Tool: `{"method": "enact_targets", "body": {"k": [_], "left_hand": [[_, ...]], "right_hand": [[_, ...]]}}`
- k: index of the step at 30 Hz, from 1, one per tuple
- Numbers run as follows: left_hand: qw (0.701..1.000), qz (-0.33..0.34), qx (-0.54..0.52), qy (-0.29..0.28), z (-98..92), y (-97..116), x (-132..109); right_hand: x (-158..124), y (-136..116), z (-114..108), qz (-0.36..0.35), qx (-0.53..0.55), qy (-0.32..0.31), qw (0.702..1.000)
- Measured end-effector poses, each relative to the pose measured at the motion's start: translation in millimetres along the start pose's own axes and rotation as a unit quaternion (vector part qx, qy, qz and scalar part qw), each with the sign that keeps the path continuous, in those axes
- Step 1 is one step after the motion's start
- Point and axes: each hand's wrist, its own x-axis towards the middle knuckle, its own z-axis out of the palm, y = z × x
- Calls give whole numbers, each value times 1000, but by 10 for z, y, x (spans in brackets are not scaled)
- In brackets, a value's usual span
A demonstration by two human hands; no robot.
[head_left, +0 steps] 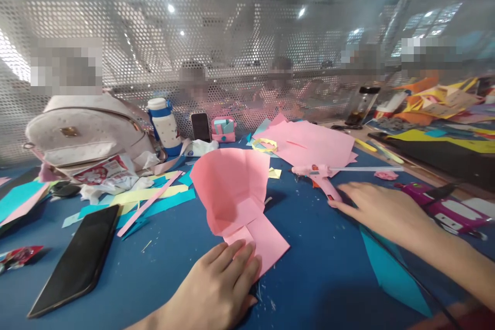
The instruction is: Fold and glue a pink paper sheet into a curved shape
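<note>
A folded pink paper piece [235, 180] stands on the blue tabletop, its upper part curved like a scoop and its lower part lying as flat, overlapping squares. My left hand [222, 281] is closed over the near end, fingertips pressing on a pink flap and thumb tucked low at the side. To the right, a pink hot glue gun [319, 178] lies with a clear glue stick protruding from its back. My right hand [371, 206] is at the gun's handle, fingers extended and apart, thumb tip at the handle's bottom end; whether it touches is unclear.
Pink sheets [309, 139] lie behind the glue gun. Left are a phone [77, 263], paper strips [154, 201], a backpack [88, 124] and a bottle [165, 126]. A purple pouch [444, 209] and teal paper [390, 268] are right. A perforated screen [232, 26] bounds the back.
</note>
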Motion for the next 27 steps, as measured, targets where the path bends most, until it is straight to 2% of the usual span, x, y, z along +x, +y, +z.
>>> {"method": "enact_targets", "body": {"k": [2,4,6,9,13,17,20,23,27], "left_hand": [[1000,-12,-1,-2,2,37,20],[1000,-26,1,-6,-9,69,41],[999,-30,9,-10,-29,91,53],[1000,-12,16,-13,-61,101,39],[1000,10,10,-11,-71,70,-13],[1000,14,-9,-7,-49,13,-38],[1000,6,-29,-7,-39,-15,-33],[999,-8,-43,-2,-45,-11,-20],[999,-20,-35,-5,-71,29,-11]], "right_hand": [[-164,-180,-149,-43,-50,24,998],[-216,-446,-270,-119,-30,24,992],[-119,-728,-310,-165,-7,8,986],[206,-1036,-190,-218,27,-13,976],[557,-1168,82,-207,57,-13,977],[606,-1125,159,-202,72,-10,977],[495,-1045,-12,-178,50,-23,982],[292,-1004,-366,-166,-3,-64,984],[64,-1176,-795,-231,109,-63,965]]}}
